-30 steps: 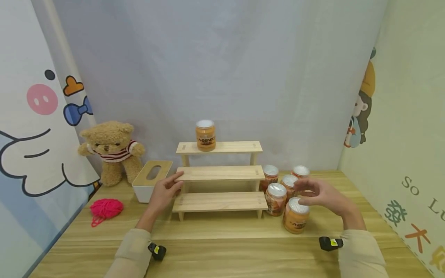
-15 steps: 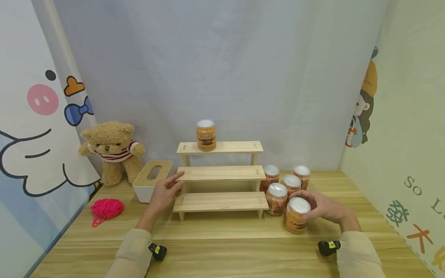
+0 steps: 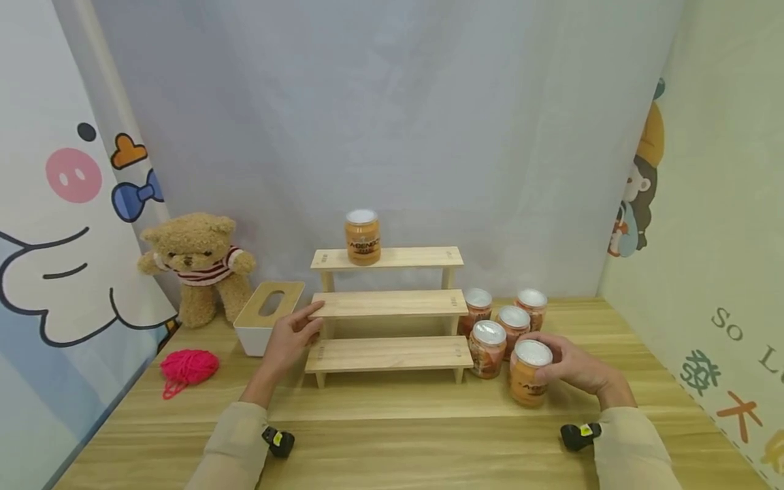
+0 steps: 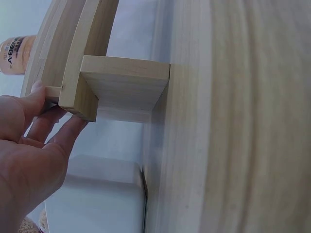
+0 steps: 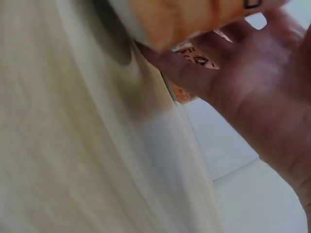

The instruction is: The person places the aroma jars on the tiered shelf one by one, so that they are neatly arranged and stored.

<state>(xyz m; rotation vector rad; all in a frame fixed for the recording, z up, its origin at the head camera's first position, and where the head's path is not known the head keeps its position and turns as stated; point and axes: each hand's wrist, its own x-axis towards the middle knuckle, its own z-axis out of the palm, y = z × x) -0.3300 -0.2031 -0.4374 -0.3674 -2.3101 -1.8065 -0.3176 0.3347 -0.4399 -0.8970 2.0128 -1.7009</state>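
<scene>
My right hand (image 3: pixel 578 366) grips an orange jar (image 3: pixel 528 386) with a silvery lid, thumb in front and fingers behind. In the right wrist view the jar (image 5: pixel 189 17) is partly cut off, its base just off the table over a dark shadow. At the left end of a three-tier wooden display shelf (image 3: pixel 388 354), my left hand (image 3: pixel 295 338) holds the middle board. The left wrist view has its thumb and fingers around the end of that board (image 4: pixel 75 92). Another jar (image 3: pixel 363 238) stands upright on the top tier, left of centre.
Several more jars (image 3: pixel 488 350) stand close together right of the shelf. Left of it are a white tissue box (image 3: pixel 252 340) with a wooden lid, a teddy bear (image 3: pixel 199 262) and pink yarn (image 3: pixel 188 367). A grey curtain (image 3: pixel 392 136) hangs behind the table.
My right hand has come down around the front jar, gripped it and lifted it slightly, shifting it a little right. The left hand stays on the shelf.
</scene>
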